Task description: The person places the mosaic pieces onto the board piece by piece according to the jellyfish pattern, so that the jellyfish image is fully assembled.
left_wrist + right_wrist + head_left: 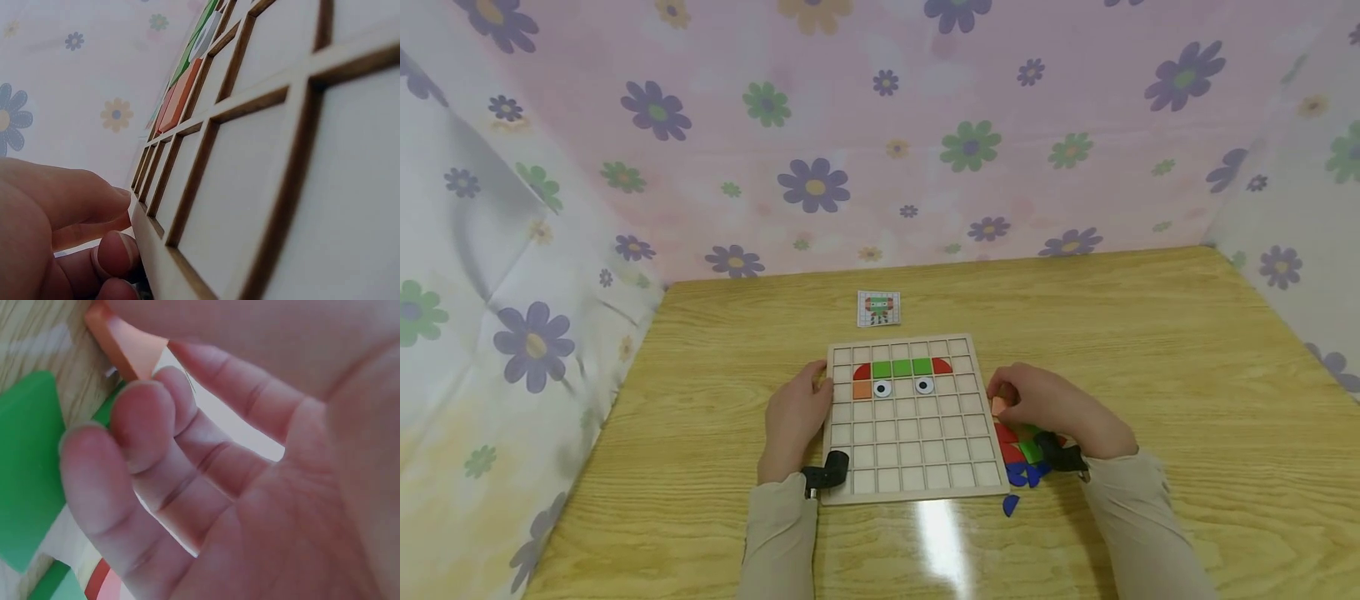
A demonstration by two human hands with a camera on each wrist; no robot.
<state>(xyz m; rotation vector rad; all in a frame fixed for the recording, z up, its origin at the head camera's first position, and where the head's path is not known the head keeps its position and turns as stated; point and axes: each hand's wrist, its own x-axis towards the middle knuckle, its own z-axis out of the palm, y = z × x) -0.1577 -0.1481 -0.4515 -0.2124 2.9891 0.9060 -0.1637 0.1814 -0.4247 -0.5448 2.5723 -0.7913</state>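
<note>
Beige sleeves point(778, 533) lie nearest the head camera, with your wood-grain surface point(700, 333) beneath them. Floral covering point(700, 167) stands along the left side, the back and the right side. Note the printed card point(878, 309) behind the grid board point(908, 454).

Read the board's second row from your left: red curved piece point(862, 372), three green squares point(902, 368), second red curved piece point(942, 366). Third row: seated orange square point(862, 389), then two eye discs point(903, 387) separated by one bare cell.

Your left hand point(793, 417) is relaxed, its fingers loosely bent and touching the board's left edge. Your right hand point(1051, 406) is nearly closed, just beside the board's right edge; thumb and fingertips pinch an orange piece point(998, 406). Below it, locate the red, green and blue loose pieces point(1030, 451); one blue half-disc point(1011, 505) lies apart, nearer you.
</note>
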